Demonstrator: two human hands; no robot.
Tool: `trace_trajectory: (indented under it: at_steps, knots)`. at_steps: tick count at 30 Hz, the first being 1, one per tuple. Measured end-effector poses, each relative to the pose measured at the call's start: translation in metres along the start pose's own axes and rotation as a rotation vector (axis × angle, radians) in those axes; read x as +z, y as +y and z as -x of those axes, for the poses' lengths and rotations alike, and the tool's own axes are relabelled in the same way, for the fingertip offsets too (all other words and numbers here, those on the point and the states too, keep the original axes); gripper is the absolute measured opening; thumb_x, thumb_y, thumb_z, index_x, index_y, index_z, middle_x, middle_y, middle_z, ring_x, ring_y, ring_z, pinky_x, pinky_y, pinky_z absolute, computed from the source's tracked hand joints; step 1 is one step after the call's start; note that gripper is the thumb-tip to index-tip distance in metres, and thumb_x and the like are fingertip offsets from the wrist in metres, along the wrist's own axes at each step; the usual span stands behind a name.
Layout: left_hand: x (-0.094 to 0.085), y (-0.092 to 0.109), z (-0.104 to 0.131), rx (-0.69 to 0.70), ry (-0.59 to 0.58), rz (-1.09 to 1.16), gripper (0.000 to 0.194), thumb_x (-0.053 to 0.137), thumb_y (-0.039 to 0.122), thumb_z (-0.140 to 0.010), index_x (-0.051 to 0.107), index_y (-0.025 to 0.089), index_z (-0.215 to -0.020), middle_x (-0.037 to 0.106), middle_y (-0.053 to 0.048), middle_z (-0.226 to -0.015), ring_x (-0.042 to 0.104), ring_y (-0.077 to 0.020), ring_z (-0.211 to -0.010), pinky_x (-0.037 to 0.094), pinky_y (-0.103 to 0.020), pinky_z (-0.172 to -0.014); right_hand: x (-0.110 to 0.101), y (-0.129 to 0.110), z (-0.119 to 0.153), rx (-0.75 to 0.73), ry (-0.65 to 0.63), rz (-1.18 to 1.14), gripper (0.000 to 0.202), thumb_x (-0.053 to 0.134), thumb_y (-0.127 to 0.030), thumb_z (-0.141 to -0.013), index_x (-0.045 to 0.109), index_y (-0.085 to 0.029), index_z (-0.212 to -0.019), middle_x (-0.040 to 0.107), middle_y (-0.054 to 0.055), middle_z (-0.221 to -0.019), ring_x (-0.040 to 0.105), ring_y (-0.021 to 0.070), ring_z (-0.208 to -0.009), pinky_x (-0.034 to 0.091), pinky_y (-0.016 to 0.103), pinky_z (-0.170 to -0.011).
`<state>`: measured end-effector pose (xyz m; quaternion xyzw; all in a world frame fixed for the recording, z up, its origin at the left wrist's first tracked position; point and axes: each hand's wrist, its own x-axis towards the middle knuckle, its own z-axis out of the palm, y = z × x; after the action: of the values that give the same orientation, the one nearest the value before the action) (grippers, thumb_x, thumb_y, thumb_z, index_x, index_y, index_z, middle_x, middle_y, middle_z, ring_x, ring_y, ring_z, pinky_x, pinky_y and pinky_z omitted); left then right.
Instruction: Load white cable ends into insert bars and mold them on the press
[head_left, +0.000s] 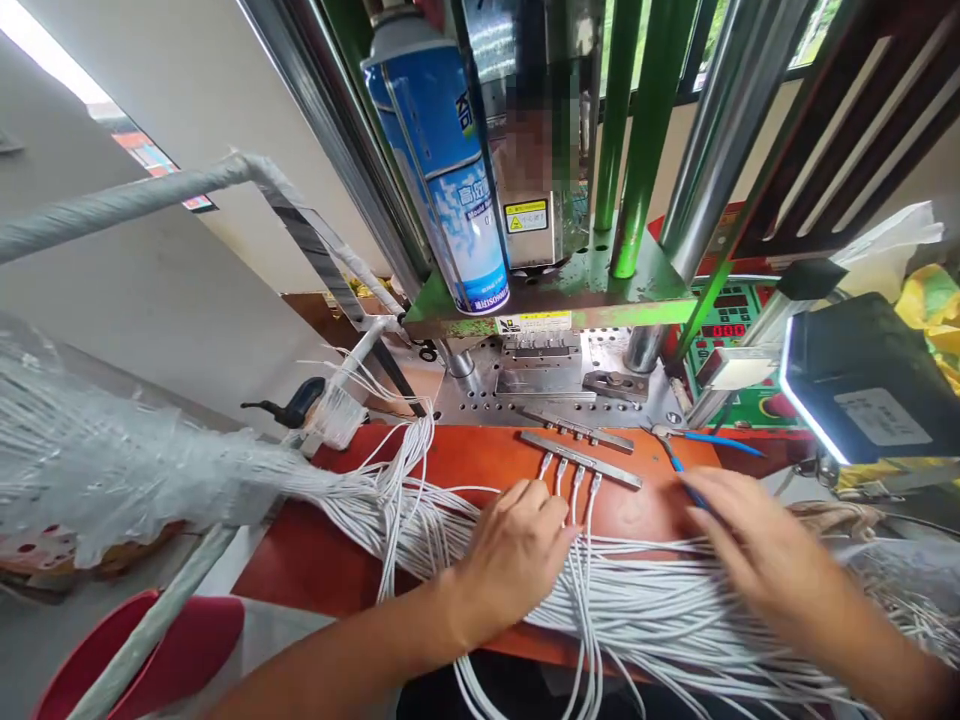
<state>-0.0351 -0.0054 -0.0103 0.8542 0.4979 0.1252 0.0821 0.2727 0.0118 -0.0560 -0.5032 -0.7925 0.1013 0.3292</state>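
Note:
My left hand (pixel 521 540) is closed, its fingers curled on several white cables (pixel 577 490) just below their plugs. Those plugs sit along the near edge of a slim metal mold bar (pixel 581 460) on the orange-red table. Behind it lies a second, similar metal bar (pixel 577 428). To the right, my right hand (pixel 757 550), slightly blurred, has its fingers on one blue handle of the pliers (pixel 679 465). The other handle points away to the right, and the jaws rest near the table's far edge. Part of the gripped handle is hidden by my fingers.
A thick bundle of white cables (pixel 652 590) crosses the table (pixel 337 560). Beyond stands a green press (pixel 570 290) with a blue spray can (pixel 442 170) on its front. A lamp (pixel 862 380) juts in at right; a wrapped rail (pixel 135 195) runs left. A red bin (pixel 195 640) is lower left.

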Motion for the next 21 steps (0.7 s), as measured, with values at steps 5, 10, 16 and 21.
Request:
trace_trajectory:
  at_steps: [5,10,16,21]
  knots:
    - [0.027,0.000,-0.019,-0.226,-0.033,-0.083,0.015,0.060,0.032,-0.098,0.064,0.018,-0.098,0.064,-0.010,-0.096,0.063,-0.0281,-0.088,0.051,-0.041,-0.078,0.071,-0.034,-0.040,-0.018,-0.188,0.134,0.035,0.036,-0.033,-0.105,0.067,-0.020,-0.116,0.063,0.013,-0.102,0.055,0.0293,-0.091,0.049,0.048,-0.081]
    - [0.015,-0.003,-0.013,-0.057,0.048,0.020,0.031,0.056,0.035,-0.101,0.060,0.019,-0.127,0.061,-0.012,-0.123,0.055,-0.0297,-0.112,0.046,-0.045,-0.098,0.075,-0.027,-0.038,-0.035,-0.188,0.025,0.027,0.038,-0.032,-0.108,0.063,-0.021,-0.109,0.061,0.009,-0.100,0.053,0.0254,-0.091,0.046,0.042,-0.083]
    - [0.024,0.020,0.020,0.146,-0.005,0.087,0.048,0.051,0.056,-0.099,0.063,0.018,-0.124,0.064,-0.015,-0.120,0.055,-0.0331,-0.107,0.044,-0.047,-0.091,0.061,-0.026,-0.036,0.081,-0.118,-0.179,0.023,0.040,-0.038,-0.108,0.059,-0.025,-0.106,0.060,0.007,-0.098,0.057,0.0235,-0.093,0.048,0.039,-0.084]
    - [0.021,0.010,0.005,0.290,0.014,0.064,0.031,0.050,0.040,-0.101,0.067,0.017,-0.091,0.062,-0.011,-0.078,0.052,-0.0255,-0.073,0.037,-0.039,-0.065,0.046,-0.015,-0.093,0.043,0.041,-0.214,0.024,0.043,-0.041,-0.107,0.060,-0.025,-0.101,0.062,0.007,-0.100,0.060,0.0239,-0.096,0.048,0.039,-0.086]
